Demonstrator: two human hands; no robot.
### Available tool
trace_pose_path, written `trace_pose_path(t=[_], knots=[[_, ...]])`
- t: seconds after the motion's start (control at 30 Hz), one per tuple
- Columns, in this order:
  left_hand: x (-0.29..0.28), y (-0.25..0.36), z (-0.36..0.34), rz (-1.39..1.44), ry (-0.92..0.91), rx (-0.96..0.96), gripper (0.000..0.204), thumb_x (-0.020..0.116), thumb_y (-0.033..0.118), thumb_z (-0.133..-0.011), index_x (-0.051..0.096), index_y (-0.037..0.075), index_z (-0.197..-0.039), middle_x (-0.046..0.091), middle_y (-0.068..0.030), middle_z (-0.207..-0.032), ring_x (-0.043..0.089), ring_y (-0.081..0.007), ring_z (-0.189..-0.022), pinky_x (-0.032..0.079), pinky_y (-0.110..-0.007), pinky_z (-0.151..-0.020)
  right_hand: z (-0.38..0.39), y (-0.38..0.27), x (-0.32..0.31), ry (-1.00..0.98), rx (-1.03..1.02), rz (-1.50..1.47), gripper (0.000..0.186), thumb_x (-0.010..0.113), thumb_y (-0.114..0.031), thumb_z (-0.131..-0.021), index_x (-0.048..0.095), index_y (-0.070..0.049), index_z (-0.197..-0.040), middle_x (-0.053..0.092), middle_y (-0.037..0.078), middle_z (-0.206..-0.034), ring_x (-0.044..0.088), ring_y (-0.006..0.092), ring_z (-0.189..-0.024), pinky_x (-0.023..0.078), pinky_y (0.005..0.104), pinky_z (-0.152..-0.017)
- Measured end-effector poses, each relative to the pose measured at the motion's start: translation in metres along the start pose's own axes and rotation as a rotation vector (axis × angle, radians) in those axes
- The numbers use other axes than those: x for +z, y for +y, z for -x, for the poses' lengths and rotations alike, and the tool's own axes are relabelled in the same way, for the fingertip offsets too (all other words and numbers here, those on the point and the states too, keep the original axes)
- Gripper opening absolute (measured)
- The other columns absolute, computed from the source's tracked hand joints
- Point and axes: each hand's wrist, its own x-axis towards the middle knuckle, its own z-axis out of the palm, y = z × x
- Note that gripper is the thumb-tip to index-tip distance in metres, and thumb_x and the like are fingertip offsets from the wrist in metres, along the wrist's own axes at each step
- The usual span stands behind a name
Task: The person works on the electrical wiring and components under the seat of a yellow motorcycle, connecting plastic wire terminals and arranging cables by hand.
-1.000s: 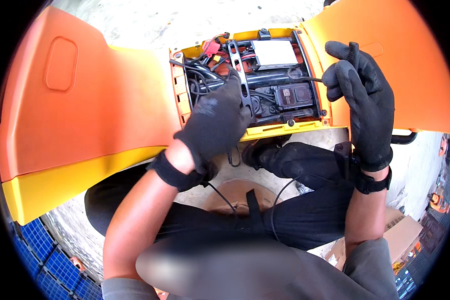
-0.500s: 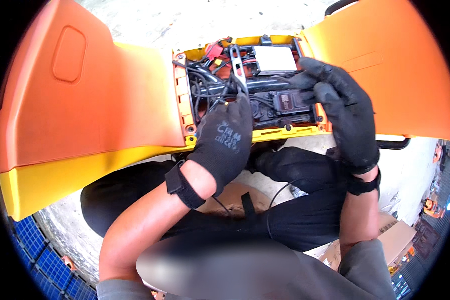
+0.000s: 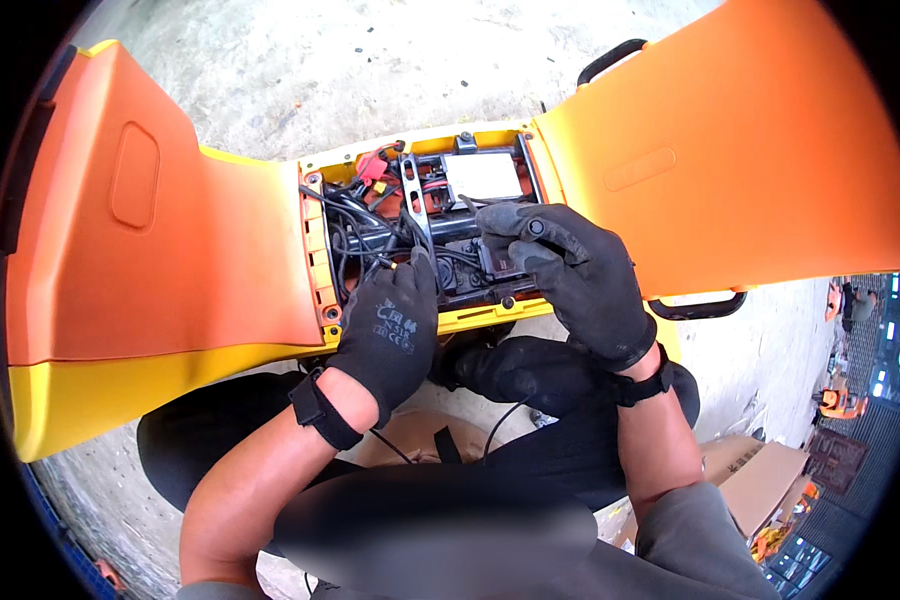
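An orange and yellow vehicle body (image 3: 220,255) lies across in front of me, its middle bay filled with wiring. Black cables (image 3: 355,215) crowd the bay's left side. My left hand (image 3: 390,325), in a black glove, has its fingers closed at these cables, beside a slotted metal bracket (image 3: 412,186); the fingertips are partly hidden. Over the bay's right side, my gloved right hand (image 3: 575,270) pinches a thin black cable with a small round end (image 3: 537,227). Below its fingers sits a black module (image 3: 497,262), partly covered. A white-topped box (image 3: 483,177) lies just beyond.
Red connectors (image 3: 372,167) sit at the bay's far left. A black handle (image 3: 705,305) sticks out from the body's near right edge, and another black handle (image 3: 612,60) from its far side. Cardboard boxes (image 3: 760,485) stand on the floor at lower right.
The view has shifted, so the vehicle body appears lower and farther left. My right hand's fingers have come together on the black cable end, which now shows. My left hand stays at the cables.
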Motion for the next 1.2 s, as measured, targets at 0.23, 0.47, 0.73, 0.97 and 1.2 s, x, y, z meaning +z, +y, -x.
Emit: trace_pose_path(t=[0.23, 0.47, 0.73, 0.97, 1.2], knots=[[0.005, 0.002, 0.001, 0.017, 0.05, -0.003, 0.068, 0.064, 0.01, -0.079, 0.041, -0.016, -0.137, 0.06, -0.0218, -0.105, 0.059, -0.0328, -0.099, 0.051, -0.041, -0.079, 0.0, -0.007, 0.001, 0.004, 0.047, -0.044, 0.028, 0.062, -0.002, -0.091, 0.067, 0.0, -0.119, 0.072, 0.011, -0.109, 0.069, 0.0167, -0.101, 0.054, 0.029, -0.089], [0.006, 0.007, 0.006, -0.143, 0.104, 0.021, 0.054, 0.055, 0.011, -0.09, 0.046, -0.011, -0.138, 0.062, -0.0198, -0.112, 0.06, -0.0275, -0.1, 0.05, -0.037, -0.08, -0.002, -0.001, -0.006, 0.167, 0.075, -0.147, 0.032, 0.052, -0.006, -0.1, 0.06, 0.005, -0.129, 0.07, 0.014, -0.111, 0.066, 0.0156, -0.099, 0.053, 0.0295, -0.09], [0.001, 0.018, 0.017, -0.232, -0.002, 0.062, 0.049, 0.055, 0.011, -0.091, 0.051, -0.004, -0.137, 0.058, -0.0271, -0.125, 0.06, -0.0321, -0.105, 0.049, -0.038, -0.083, -0.004, 0.007, -0.017, 0.215, -0.031, -0.17, 0.038, 0.047, -0.019, -0.107, 0.053, 0.005, -0.136, 0.068, 0.014, -0.112, 0.065, 0.0147, -0.091, 0.054, 0.0298, -0.086], [-0.004, 0.022, 0.017, -0.178, -0.125, 0.065, 0.049, 0.056, 0.012, -0.088, 0.052, -0.008, -0.133, 0.058, -0.0326, -0.123, 0.059, -0.0384, -0.111, 0.05, -0.043, -0.084, -0.002, 0.008, -0.02, 0.234, -0.108, -0.072, 0.041, 0.047, -0.024, -0.107, 0.054, 0.003, -0.137, 0.067, 0.009, -0.103, 0.064, 0.0134, -0.087, 0.053, 0.0279, -0.082], [0.007, 0.029, 0.032, -0.313, -0.014, 0.145, 0.043, 0.058, 0.014, -0.086, 0.056, -0.008, -0.123, 0.063, -0.0223, -0.11, 0.059, -0.0338, -0.105, 0.049, -0.04, -0.077, -0.003, 0.011, -0.023, 0.254, -0.144, 0.048, 0.044, 0.047, -0.031, -0.107, 0.055, 0.0, -0.137, 0.068, 0.007, -0.095, 0.065, 0.0128, -0.084, 0.054, 0.0277, -0.077]])
